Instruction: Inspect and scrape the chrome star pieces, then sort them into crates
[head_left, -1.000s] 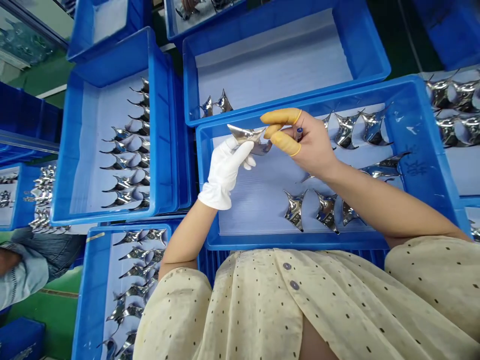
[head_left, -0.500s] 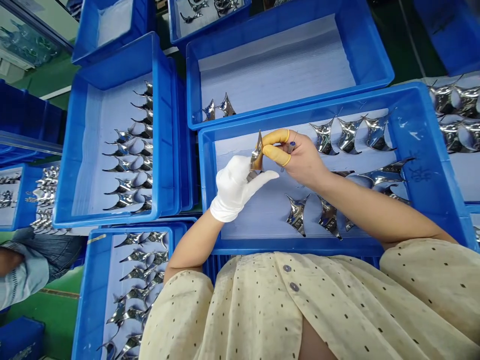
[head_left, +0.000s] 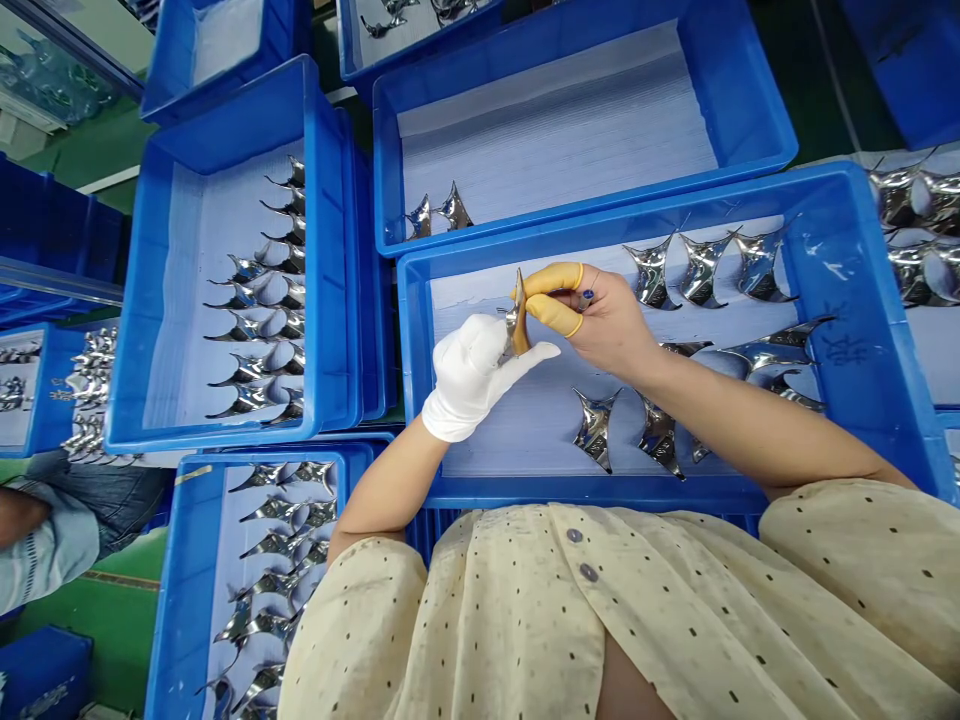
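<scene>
Above the near blue bin [head_left: 525,490], both my hands meet at a shiny curved metal piece [head_left: 517,325] with pointed corners, seen almost edge-on. My left hand [head_left: 472,370], in a white glove, has its fingers curled against the piece while its thumb sticks out to the right. Yellow finger cots cover the thumb and forefinger of my right hand [head_left: 600,315], which pinch the piece from the right. A thin blue-ended tool [head_left: 587,296] is tucked in that same hand. Similar four-pointed metal pieces [head_left: 595,428] lie on the bin's white liner, some partly hidden under my right forearm.
Behind stands another blue bin [head_left: 585,205] with two pieces at its left end. More bins of metal pieces stand at left [head_left: 319,250] and lower left [head_left: 176,560]. Further pieces [head_left: 907,270] lie at far right. Another person's arm and leg [head_left: 97,510] show at far left.
The metal piece has turned and shifted slightly between my hands. Both hands stay in nearly the same place, and the view has moved a little.
</scene>
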